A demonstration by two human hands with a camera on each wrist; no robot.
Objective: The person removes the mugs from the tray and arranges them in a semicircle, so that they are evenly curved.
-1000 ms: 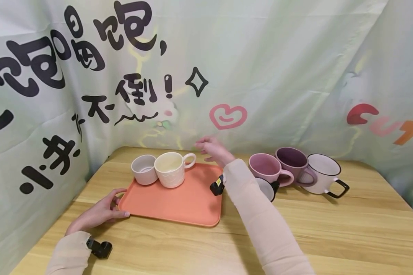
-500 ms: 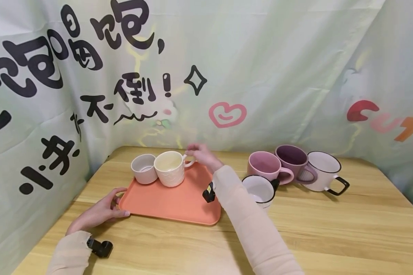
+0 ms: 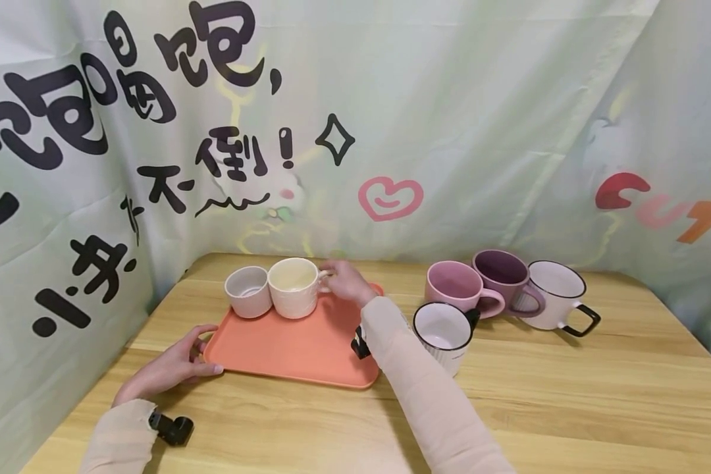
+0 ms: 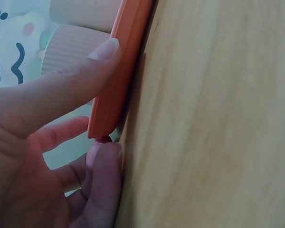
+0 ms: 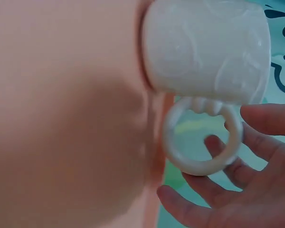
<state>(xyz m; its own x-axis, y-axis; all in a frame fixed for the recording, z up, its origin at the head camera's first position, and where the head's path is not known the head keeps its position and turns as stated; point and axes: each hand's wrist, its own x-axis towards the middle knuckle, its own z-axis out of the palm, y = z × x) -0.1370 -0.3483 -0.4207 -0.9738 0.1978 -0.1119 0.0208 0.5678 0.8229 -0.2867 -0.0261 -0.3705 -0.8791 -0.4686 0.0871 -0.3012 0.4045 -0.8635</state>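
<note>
A: Reaching with my right hand [image 3: 345, 282] for the ring handle [image 5: 203, 137] of the cream embossed ceramic mug [image 3: 293, 288]; in the right wrist view the fingers are spread and loose around the ring, closed on nothing. The mug stands upright at the far end of the flat orange plastic tray [image 3: 296, 349], touching a small pale pink ceramic cup [image 3: 247, 291].

B: Left hand?

A: My left hand [image 3: 172, 365] pinches the tray's near left corner, thumb on the rim [image 4: 115, 71], fingers beneath. My judgement: thread a finger through the ring, close fully before lifting, and keep the tray pinned so the neighbour cup doesn't get knocked.

B: Surroundings?

A: Light wooden table [image 3: 569, 395]; four more mugs to the right: white ribbed [image 3: 444, 332], pink [image 3: 459, 288], purple [image 3: 506, 278], white black-rimmed [image 3: 559, 293]. Printed pale green cloth backdrop [image 3: 480, 118] behind.
</note>
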